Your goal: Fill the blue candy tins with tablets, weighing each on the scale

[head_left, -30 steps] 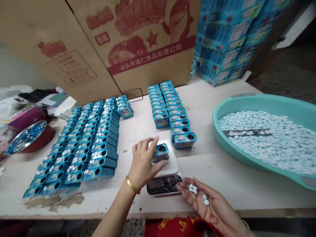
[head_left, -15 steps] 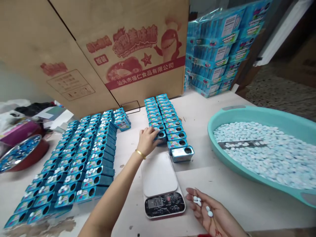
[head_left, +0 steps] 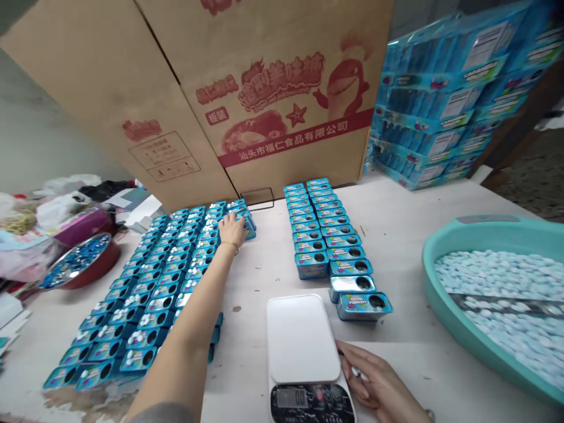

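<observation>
Far left of scale [head_left: 302, 338]: left hand [head_left: 232, 229] at tins [head_left: 250, 228], grip I can't tell | right of scale: right hand [head_left: 374, 382] curled round candy [head_left: 356, 371], loosening may spill

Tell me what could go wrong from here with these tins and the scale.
The left hand is at the far end of closely packed tins, so a bump might knock off white candies lying on top. The right hand is partly curled around some loose candies, which could slip out. It's also right beside the scale; leaning on that might skew a reading.
</observation>
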The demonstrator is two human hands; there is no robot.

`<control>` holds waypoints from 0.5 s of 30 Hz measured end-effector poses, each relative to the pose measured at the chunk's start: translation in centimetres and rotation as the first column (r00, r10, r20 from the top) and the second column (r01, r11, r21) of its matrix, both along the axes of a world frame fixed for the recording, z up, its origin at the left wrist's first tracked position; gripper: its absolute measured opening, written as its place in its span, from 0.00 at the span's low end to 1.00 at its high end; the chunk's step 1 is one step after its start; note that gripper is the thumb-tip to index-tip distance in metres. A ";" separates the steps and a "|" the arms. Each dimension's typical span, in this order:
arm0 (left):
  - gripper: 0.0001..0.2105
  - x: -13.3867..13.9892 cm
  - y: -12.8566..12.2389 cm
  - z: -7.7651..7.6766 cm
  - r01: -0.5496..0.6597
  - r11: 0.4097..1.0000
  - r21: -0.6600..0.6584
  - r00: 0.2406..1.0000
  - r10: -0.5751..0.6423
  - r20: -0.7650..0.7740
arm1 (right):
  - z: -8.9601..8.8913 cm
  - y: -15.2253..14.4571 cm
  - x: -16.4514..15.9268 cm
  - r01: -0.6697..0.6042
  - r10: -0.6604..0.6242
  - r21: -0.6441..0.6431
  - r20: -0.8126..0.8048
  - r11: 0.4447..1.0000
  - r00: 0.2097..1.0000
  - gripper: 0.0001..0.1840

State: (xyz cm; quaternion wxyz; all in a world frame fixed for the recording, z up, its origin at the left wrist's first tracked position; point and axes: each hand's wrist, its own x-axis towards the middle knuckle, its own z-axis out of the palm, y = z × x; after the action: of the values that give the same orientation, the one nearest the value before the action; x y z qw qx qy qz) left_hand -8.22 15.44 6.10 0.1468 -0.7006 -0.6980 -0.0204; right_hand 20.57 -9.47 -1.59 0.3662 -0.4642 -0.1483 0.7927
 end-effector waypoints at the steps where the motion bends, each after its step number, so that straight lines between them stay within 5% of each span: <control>1: 0.09 -0.2 0.3 0.0 0.020 0.999 -0.030 1.000 -0.020 -0.017 | 0.0 0.2 -0.6 -0.011 0.011 0.012 -0.005 1.000 1.000 0.18; 4: 0.07 0.2 -0.2 0.9 0.092 0.988 -0.123 0.993 -0.099 -0.058 | 0.0 0.9 -2.6 -0.050 0.054 0.063 -0.053 0.997 0.997 0.16; 7: 0.07 1.1 -3.3 3.4 0.148 0.965 -0.217 0.983 -0.168 -0.073 | -0.2 1.6 -4.2 -0.056 0.061 0.055 -0.096 0.997 0.994 0.15; 12: 0.07 3.8 -13.5 8.3 0.309 0.871 -0.381 0.932 -0.357 -0.062 | -0.2 1.0 -3.6 0.035 -0.036 -0.018 -0.070 0.999 0.997 0.17; 15: 0.07 6.1 -18.9 8.2 0.390 0.799 -0.458 0.898 -0.439 -0.001 | 0.5 -0.7 -1.8 0.057 -0.059 -0.027 -0.083 0.998 0.995 0.13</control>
State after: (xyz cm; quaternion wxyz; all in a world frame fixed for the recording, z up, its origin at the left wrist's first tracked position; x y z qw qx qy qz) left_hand -2.10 -3.45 14.32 0.0113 -0.8510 -0.5044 0.1461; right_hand 18.75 -10.18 -1.05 0.3892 -0.4391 -0.1095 0.8023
